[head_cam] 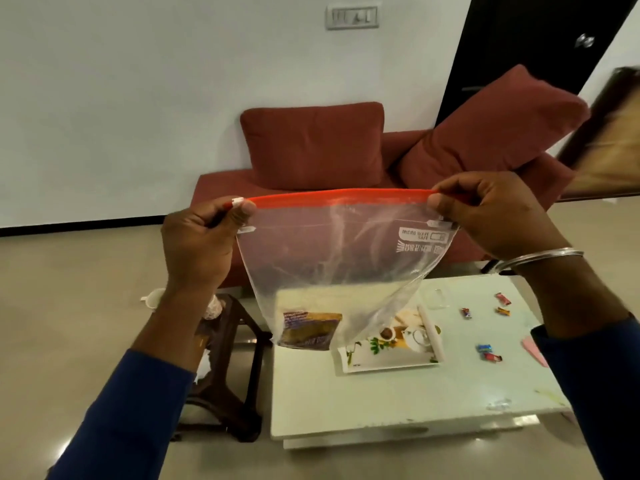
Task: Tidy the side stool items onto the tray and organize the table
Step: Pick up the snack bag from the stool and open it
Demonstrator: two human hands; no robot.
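We hold a clear zip bag [332, 258] up in the air above the white table [391, 400], its orange seal strip [339, 195] stretched level between our hands. Our left hand [199, 242] pinches the strip's left end, fingers clenched around it, and our right hand [495, 214] grips the right end the same way, a metal bangle [540, 256] on that wrist. A brown snack packet [310, 330] sits in the bag's bottom corner, hanging just over the table's left part. On the table, a floral tray [388, 358] lies below and partly behind the bag. Small wrapped candies [488, 353] are scattered on the table to the right of the tray, well apart from it. The dark side stool [225, 368] stands just beside the table's left edge, under our left forearm, with some pale items on it that we cannot make out. Beyond the table is a red sofa [311, 150].
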